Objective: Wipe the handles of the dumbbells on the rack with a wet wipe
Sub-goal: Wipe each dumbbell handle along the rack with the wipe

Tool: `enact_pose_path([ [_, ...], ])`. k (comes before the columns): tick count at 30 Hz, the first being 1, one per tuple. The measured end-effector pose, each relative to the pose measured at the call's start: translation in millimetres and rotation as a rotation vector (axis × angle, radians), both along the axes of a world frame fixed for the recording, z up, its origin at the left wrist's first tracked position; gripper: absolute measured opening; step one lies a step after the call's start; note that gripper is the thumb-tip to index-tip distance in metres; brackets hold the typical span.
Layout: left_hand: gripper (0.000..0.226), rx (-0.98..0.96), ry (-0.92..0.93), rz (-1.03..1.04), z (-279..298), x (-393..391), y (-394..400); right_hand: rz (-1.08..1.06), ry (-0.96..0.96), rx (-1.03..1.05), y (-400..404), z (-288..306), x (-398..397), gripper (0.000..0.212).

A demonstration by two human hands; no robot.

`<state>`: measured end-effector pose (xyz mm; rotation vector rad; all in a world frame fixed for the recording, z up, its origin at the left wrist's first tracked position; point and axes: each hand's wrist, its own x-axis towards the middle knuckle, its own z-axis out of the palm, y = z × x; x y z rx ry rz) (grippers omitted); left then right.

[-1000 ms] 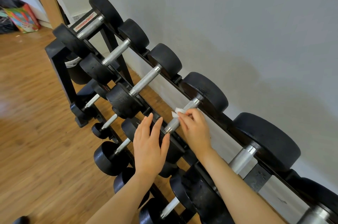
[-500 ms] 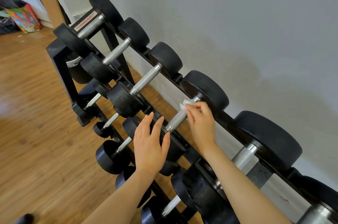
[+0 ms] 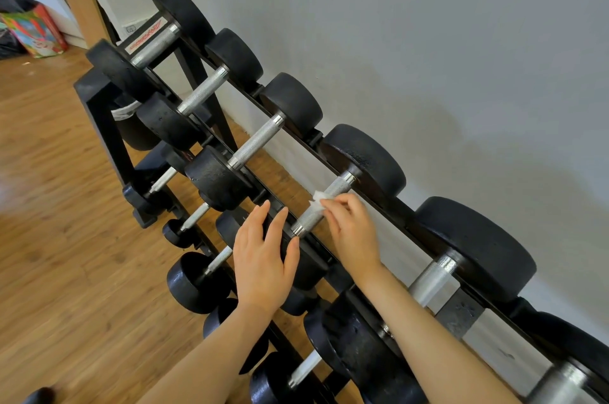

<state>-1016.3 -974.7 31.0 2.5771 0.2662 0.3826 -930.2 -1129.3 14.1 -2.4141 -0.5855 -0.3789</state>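
Right hand (image 3: 354, 232) pinching small white wet wipe (image 3: 319, 200) against knurled steel handle (image 3: 321, 205) of fourth black dumbbell on top row of black rack (image 3: 99, 113). Left hand (image 3: 263, 258) relaxed, flat on near weight. Judged midway; nearer handles and lower rows probably left.

The right hand (image 3: 354, 232) is pinching a white wipe (image 3: 319, 200) against a dumbbell handle (image 3: 321, 205) on the rack (image 3: 389, 205). Just left of that grip, the left hand (image 3: 263, 258) is resting flat-fingered on the black weight (image 3: 306, 262).
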Motion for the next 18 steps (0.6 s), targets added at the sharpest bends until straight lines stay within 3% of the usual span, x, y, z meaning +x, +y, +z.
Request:
enact_pose_path([
  [4,0.053,0.004,0.007,0.005,1,0,0,-0.147,0.011,0.133,1,3,2,0.026],
  [9,0.053,0.011,0.013,0.004,2,0,0,-0.087,0.038,0.148,7,-5,-6,0.025],
  [14,0.053,-0.001,0.009,0.001,2,0,0,-0.198,0.074,0.271,7,-1,-3,0.022],
  [18,0.052,-0.005,-0.002,0.001,2,0,0,-0.115,0.072,0.256,11,-9,-8,0.021],
])
